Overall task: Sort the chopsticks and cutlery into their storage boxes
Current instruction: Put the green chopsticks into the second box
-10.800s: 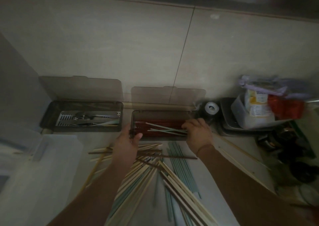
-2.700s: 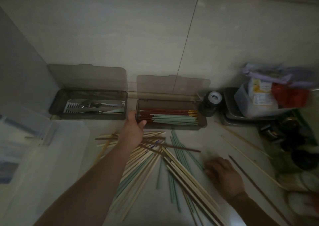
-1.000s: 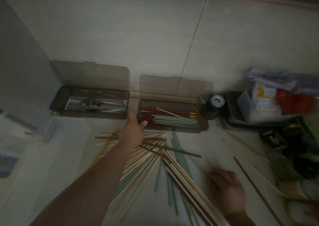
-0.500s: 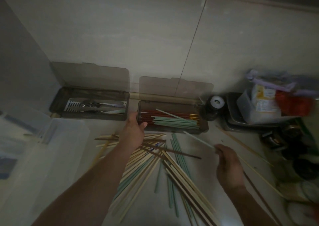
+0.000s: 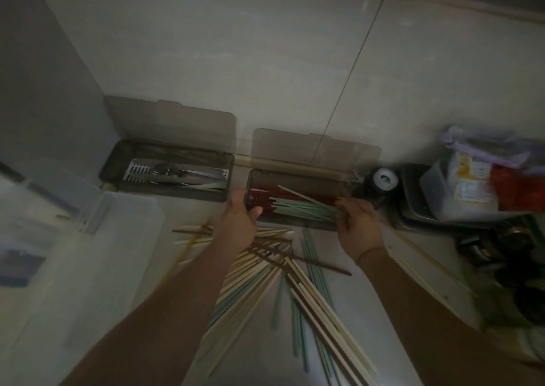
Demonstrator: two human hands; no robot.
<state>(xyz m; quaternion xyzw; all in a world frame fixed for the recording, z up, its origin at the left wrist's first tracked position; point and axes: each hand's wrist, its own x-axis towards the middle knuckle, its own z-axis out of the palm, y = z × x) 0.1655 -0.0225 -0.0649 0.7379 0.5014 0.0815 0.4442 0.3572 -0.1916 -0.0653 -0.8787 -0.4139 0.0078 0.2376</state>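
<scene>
Two open boxes sit mid-frame. Our left hand [image 5: 239, 223] grips the left end of the chopstick box [image 5: 295, 223]; our right hand [image 5: 358, 226] pinches green chopsticks [image 5: 303, 207] lying inside. Loose chopsticks [image 5: 265, 273] litter the desk [image 5: 182, 297] below; the cutlery box [image 5: 168, 191] stands left.

Head camera, looking steeply down, near counter [image 5: 188, 217].
</scene>
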